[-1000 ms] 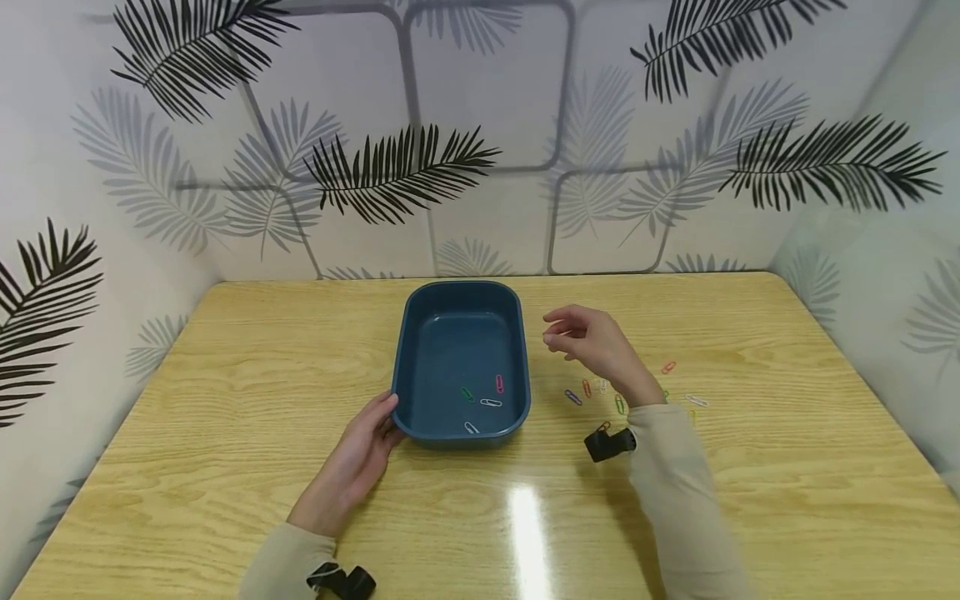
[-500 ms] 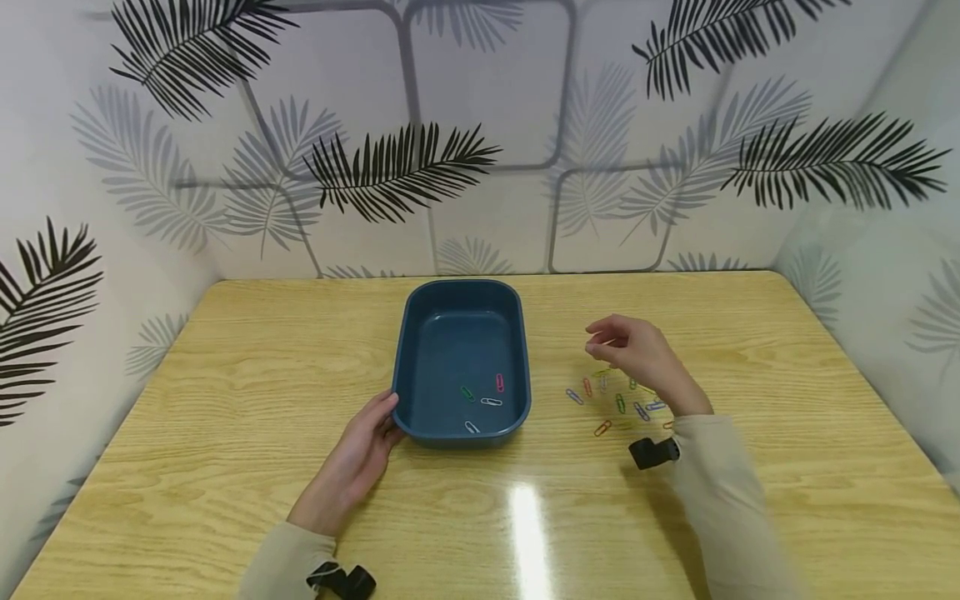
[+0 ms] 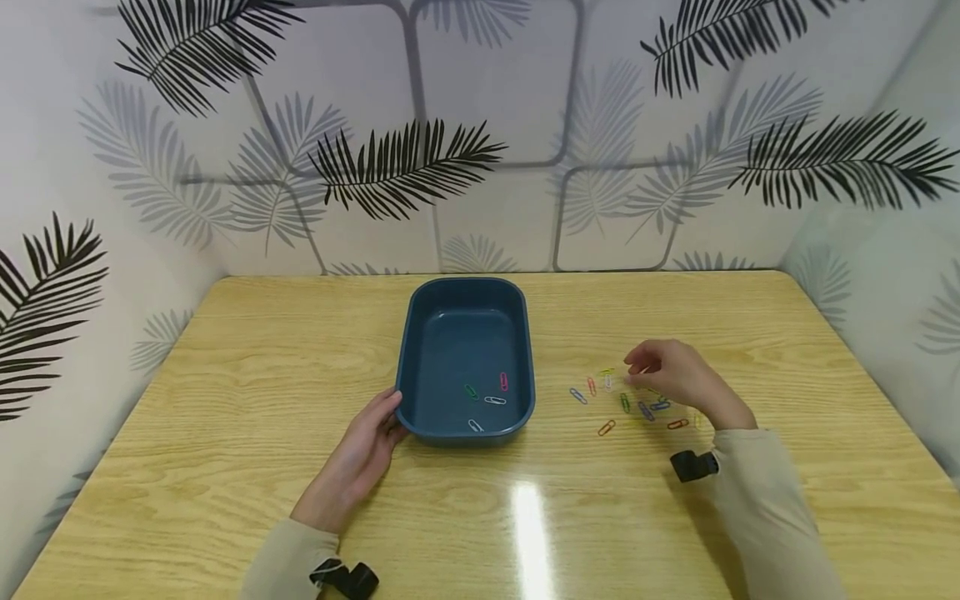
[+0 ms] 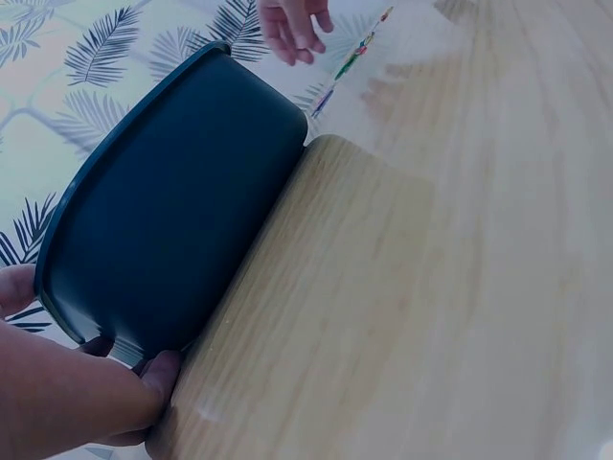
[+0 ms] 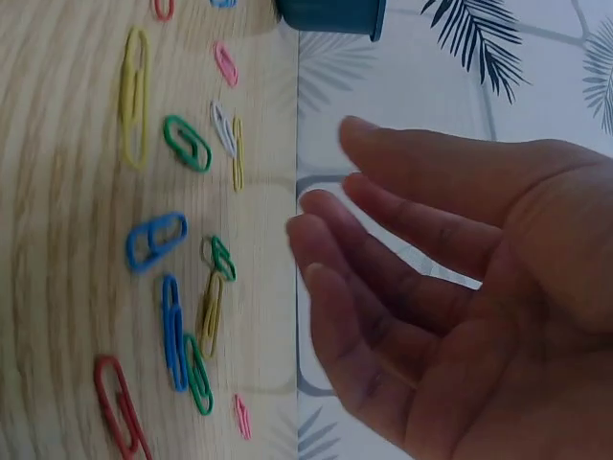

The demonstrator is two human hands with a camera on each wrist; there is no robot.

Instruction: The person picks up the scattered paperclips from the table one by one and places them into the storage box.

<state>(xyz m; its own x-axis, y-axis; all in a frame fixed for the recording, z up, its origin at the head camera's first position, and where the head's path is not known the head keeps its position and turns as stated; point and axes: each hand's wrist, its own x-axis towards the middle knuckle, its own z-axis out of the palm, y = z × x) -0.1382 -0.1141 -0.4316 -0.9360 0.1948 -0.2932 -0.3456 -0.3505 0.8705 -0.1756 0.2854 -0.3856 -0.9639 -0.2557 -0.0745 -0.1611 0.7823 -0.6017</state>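
A dark blue plastic bin (image 3: 468, 346) stands on the table, with a pink paper clip (image 3: 504, 382), a green one and two white ones lying on its floor. My left hand (image 3: 362, 446) grips its near left corner; in the left wrist view the thumb (image 4: 14, 287) is at the rim and the fingertips (image 4: 165, 369) reach its underside. Right of the bin, my right hand (image 3: 678, 375) hovers over scattered paper clips, fingers loosely bent, holding nothing. Among these, the right wrist view shows a yellow clip (image 5: 135, 96), a blue clip (image 5: 172, 331) and a red clip (image 5: 120, 407).
The wooden table (image 3: 262, 358) backs onto a wall (image 3: 495, 217) with a leaf pattern. Panels with the same pattern flank it left and right. A bright light reflection (image 3: 530, 533) lies on the table in front of the bin.
My right hand has moved right and toward me, from beside the bin to over the scattered clips, uncovering some of them. The left hand keeps its hold on the bin.
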